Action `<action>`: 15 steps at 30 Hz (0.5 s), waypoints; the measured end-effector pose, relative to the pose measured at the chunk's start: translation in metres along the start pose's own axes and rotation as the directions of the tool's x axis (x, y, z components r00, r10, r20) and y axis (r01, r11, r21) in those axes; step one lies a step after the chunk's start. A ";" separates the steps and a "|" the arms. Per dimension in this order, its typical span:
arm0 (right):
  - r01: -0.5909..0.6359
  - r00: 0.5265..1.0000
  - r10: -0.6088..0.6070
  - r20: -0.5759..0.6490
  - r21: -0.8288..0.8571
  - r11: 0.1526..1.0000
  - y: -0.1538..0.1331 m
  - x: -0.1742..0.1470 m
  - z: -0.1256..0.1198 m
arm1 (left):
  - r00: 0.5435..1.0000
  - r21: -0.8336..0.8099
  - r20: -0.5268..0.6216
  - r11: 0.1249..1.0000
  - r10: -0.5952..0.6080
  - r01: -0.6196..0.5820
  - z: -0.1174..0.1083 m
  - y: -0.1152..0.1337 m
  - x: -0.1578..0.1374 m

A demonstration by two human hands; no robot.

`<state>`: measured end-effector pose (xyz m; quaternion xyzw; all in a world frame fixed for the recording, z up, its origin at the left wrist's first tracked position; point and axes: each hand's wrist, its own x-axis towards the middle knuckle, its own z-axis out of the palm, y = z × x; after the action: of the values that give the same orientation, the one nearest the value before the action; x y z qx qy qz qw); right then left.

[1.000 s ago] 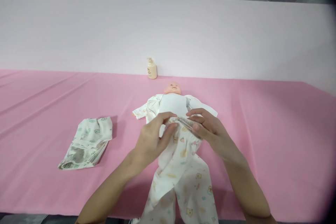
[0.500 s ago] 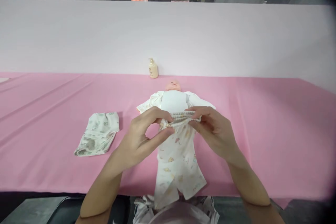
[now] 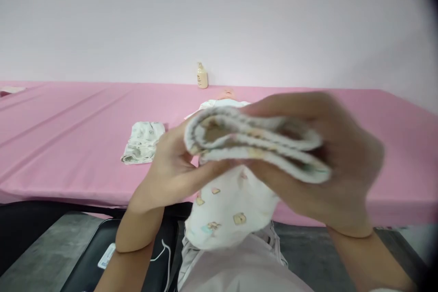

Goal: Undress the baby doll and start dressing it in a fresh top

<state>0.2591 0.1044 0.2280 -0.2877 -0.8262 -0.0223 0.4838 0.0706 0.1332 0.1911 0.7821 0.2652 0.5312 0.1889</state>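
Observation:
White baby pants (image 3: 236, 210) with small coloured prints hang in front of me, close to the camera. Their ribbed waistband is bunched in folds and faces me. My left hand (image 3: 171, 169) pinches the waistband's left part between thumb and fingers. Around its right part my right hand (image 3: 335, 159) is closed, blurred by motion. Behind the pants a baby doll (image 3: 227, 94) lies on its back on the pink-covered table (image 3: 85, 146), with a bit of white clothing (image 3: 212, 102) showing. Most of the doll is hidden by the pants and my hands.
A folded white printed garment (image 3: 143, 142) lies on the table at left. A cream pump bottle (image 3: 202, 76) stands at the back by the white wall (image 3: 219, 32). Below the table edge is a black chair (image 3: 102, 237) with a white cable (image 3: 167, 255).
Both hands have lifted the pants off the table area, up and toward the camera. The waistband has tipped to face me, and the view has shifted.

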 end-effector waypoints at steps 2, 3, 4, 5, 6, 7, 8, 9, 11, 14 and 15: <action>0.003 1.000 -0.006 -0.030 -0.090 0.996 -0.006 0.002 -0.001 | 0.999 -0.021 -0.014 0.999 0.043 -0.043 -0.002 0.003 0.000; 0.003 0.998 -0.009 -0.058 -0.109 0.994 -0.008 0.003 -0.001 | 0.999 -0.048 -0.027 0.998 0.037 -0.038 -0.002 0.003 0.000; 0.012 0.997 -0.021 -0.079 -0.112 0.994 -0.009 0.006 -0.001 | 1.000 -0.088 -0.023 0.996 0.009 -0.011 -0.001 0.002 -0.001; 0.025 0.996 -0.034 -0.083 -0.098 0.995 -0.009 0.009 0.000 | 0.999 -0.142 0.008 0.989 -0.036 0.037 0.002 -0.001 -0.003; 0.055 0.994 -0.061 -0.093 -0.064 0.996 -0.008 0.013 0.001 | 0.994 -0.205 0.056 0.973 -0.094 0.104 0.005 -0.006 -0.005; 0.077 0.990 -0.081 -0.113 -0.038 0.996 -0.005 0.018 0.003 | 0.981 -0.261 0.106 0.947 -0.163 0.186 0.009 -0.013 -0.009; 0.082 0.985 -0.085 -0.151 -0.029 0.996 -0.001 0.023 0.005 | 0.961 -0.307 0.140 0.912 -0.240 0.272 0.014 -0.021 -0.013; 0.060 0.981 -0.064 -0.184 -0.028 0.998 0.004 0.028 0.008 | 0.935 -0.341 0.156 0.871 -0.319 0.354 0.019 -0.029 -0.018; -0.018 0.984 0.018 -0.179 0.003 1.000 0.018 0.038 0.014 | 0.879 -0.406 0.181 0.781 -0.441 0.475 0.028 -0.046 -0.028; -0.125 0.985 0.132 -0.109 0.067 0.990 0.040 0.051 0.025 | 0.766 -0.475 0.324 0.604 -0.555 0.640 0.038 -0.064 -0.043; -0.136 0.983 0.143 -0.114 0.070 0.988 0.046 0.054 0.028 | 0.717 -0.472 0.391 0.543 -0.578 0.695 0.041 -0.068 -0.048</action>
<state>0.2405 0.1764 0.2460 -0.3280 -0.7739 0.0203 0.5413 0.0798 0.1569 0.1019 0.5779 0.3343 0.4033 0.6258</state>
